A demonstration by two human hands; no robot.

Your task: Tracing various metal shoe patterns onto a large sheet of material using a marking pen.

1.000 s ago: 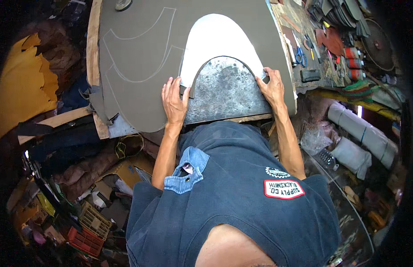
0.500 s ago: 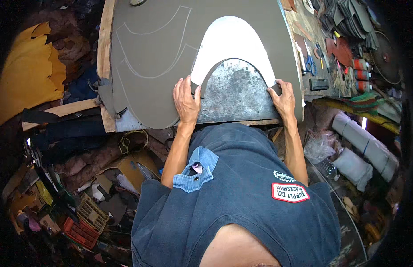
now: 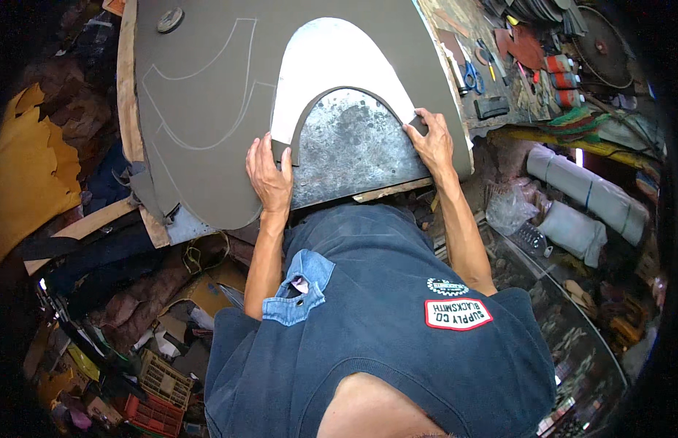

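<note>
Two bare hands work at the near edge of a cluttered bench. The left hand [image 3: 269, 174] lies flat, fingers together and pressed down on the left foot of a thin dark arch-shaped strip of cut material [image 3: 353, 93]. The right hand [image 3: 431, 142] holds the strip's right foot with curled fingers, thumb tucked toward the edge, seemingly pinching it, though the fingertips are partly hidden. Held at both ends this way, the strip stays taut along its curve and does not slide.

Above the arch lies a white dome-shaped paper pattern [image 3: 331, 62], its lower edge following the strip, probably as the guide for that cut line. Inside the arch shows a worn, mottled grey metal plate [image 3: 353, 153], which looks like the hard backing for cutting. All of this rests on a large grey-brown sheet of leather-like material [image 3: 200, 160] draped over the wooden bench [image 3: 125, 109], with pale chalk outlines [image 3: 207, 102] marking other shapes to the left, spaced so they do not overlap.

Blue-handled scissors [image 3: 470, 75] and red cylindrical spools [image 3: 561, 79] sit well apart at the far right. A yellow hide [image 3: 28, 168] lies off to the left, below the bench.
</note>
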